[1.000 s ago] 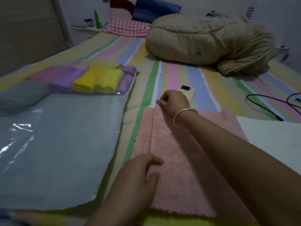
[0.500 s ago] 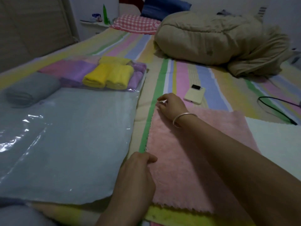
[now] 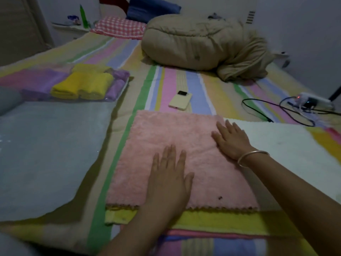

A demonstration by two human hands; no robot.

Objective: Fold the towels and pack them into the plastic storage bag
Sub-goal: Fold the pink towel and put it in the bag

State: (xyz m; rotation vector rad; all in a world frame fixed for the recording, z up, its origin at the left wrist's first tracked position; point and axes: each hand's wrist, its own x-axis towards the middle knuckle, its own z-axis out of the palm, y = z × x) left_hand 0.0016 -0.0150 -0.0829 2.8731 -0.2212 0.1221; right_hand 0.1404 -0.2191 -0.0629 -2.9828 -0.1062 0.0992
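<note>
Head view: left hand [image 3: 168, 174] and right hand [image 3: 230, 141], both flat and released, on pink towel [image 3: 166, 137]

A pink towel [image 3: 175, 145] lies flat on the bed, its scalloped edge nearest. A white towel [image 3: 286, 154] lies flat against its right side, and a grey towel [image 3: 51, 154] is spread out to its left. Beyond, folded yellow towels [image 3: 83, 87] and purple towels [image 3: 36, 80] sit inside a clear plastic storage bag [image 3: 120, 93].
</note>
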